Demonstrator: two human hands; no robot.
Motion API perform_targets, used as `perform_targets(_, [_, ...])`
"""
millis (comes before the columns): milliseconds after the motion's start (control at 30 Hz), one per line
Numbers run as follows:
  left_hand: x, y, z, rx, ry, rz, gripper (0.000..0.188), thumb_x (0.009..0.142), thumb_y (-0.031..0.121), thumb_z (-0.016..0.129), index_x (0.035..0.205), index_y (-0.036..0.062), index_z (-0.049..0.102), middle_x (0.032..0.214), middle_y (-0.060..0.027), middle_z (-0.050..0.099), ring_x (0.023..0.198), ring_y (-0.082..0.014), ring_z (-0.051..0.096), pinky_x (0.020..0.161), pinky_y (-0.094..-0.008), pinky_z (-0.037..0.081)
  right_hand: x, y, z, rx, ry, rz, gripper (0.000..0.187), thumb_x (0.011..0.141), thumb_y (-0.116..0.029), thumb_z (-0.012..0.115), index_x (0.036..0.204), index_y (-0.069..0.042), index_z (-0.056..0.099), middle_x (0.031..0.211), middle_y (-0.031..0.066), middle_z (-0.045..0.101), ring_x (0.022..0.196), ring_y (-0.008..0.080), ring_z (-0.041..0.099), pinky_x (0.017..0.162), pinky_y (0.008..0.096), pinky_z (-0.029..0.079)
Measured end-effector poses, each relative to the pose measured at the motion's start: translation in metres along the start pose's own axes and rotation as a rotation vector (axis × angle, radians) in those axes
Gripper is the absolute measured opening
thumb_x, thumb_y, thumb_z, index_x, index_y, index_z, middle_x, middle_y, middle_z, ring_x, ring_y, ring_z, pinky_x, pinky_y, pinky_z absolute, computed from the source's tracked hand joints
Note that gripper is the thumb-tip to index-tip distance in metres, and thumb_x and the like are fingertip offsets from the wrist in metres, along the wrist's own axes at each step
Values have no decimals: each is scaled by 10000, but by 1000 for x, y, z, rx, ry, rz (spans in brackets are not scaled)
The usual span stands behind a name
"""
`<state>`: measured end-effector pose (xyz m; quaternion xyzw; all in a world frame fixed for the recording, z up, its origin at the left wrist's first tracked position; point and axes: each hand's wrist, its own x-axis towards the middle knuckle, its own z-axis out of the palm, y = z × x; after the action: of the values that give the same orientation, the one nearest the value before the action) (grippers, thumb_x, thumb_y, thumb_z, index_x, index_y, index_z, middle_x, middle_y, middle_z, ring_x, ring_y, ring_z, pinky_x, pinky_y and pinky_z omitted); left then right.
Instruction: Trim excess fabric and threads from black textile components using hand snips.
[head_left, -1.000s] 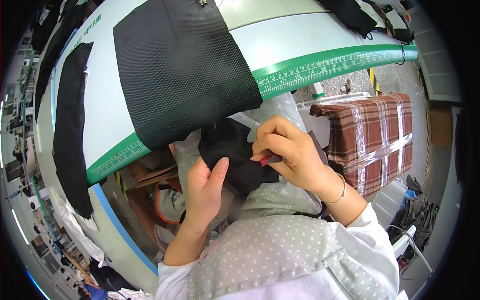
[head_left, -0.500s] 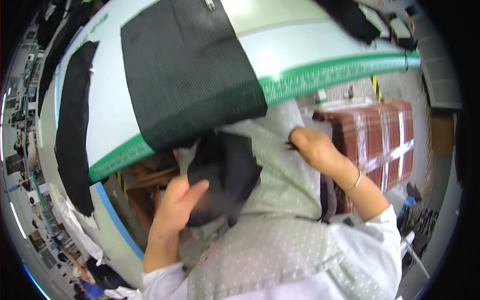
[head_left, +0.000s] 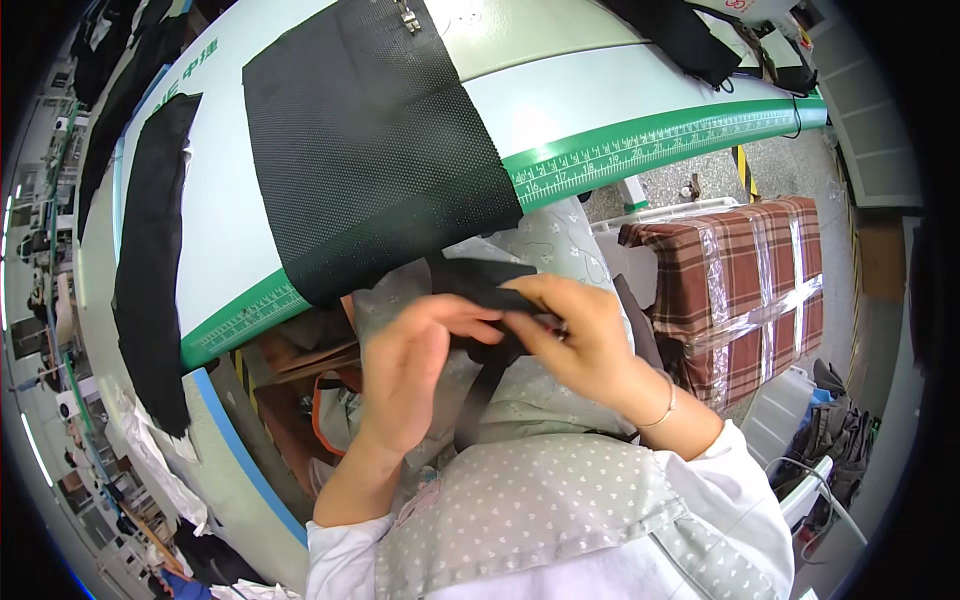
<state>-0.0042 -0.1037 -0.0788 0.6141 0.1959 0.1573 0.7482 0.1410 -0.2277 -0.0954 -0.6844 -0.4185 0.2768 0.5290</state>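
Note:
My right hand (head_left: 580, 335) pinches a black fabric piece (head_left: 482, 275) between thumb and fingers, above my lap. Part of that fabric hangs below the hands as a narrow dark strip. My left hand (head_left: 405, 370) comes in from the other side, its fingers stretched toward the fabric and its fingertips at the cloth's edge. The fingers are not closed round it; whether they press on it is hard to make out. Just beyond the hands, a black perforated sheet (head_left: 370, 160) lies over the front edge of the white machine table (head_left: 560, 90).
A green ruler strip (head_left: 640, 150) runs along the table's front edge. At the left lies a long black fabric strip (head_left: 155, 260); more black pieces (head_left: 690, 45) lie far right. A brown plaid, taped bundle (head_left: 740, 290) stands right of my lap. A metal presser foot (head_left: 408, 17) shows at the top.
The black fabric has gone from a broad hanging piece by my left hand to a narrower, folded-looking one between both hands. My right hand has moved left to it; my left hand has moved right.

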Motion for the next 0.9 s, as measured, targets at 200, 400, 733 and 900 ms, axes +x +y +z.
perform_targets(200, [30, -2, -15, 186, -222, 92, 694, 718, 174, 726, 1332, 12, 444, 1306, -113, 497, 1256, -240, 438, 1075, -353, 293, 11, -12, -30, 581, -240, 437, 198, 937, -182, 593, 990, 1, 648, 774, -55, 594, 699, 28, 483, 612, 229, 426])
perform_targets(400, [21, -3, -19, -76, -187, -228, 245, 775, 76, 718, 994, -15, 658, 902, -7, 664, 859, -96, 602, 776, -243, 484, 27, -4, -53, 686, -311, 438, 218, 920, -129, 591, 1041, 48, 631, 955, 53, 663, 833, 88, 608, 784, 223, 489])
perform_targets(733, [10, -8, -5, -189, 73, -308, 288, 818, 88, 712, 1076, -12, 631, 989, -31, 662, 873, -101, 612, 780, -254, 500, 35, 1, -30, 207, -384, 208, 416, 734, -167, 783, 1069, 10, 611, 854, 2, 594, 656, 49, 380, 579, 200, 350])
perform_targets(900, [5, -10, -5, -69, 27, -332, 281, 790, 90, 742, 1034, -10, 645, 960, -16, 665, 840, -84, 600, 747, -240, 485, 40, 0, -32, 200, -375, 190, 202, 768, 17, 708, 957, 5, 638, 787, -35, 576, 639, 29, 392, 571, 189, 352])
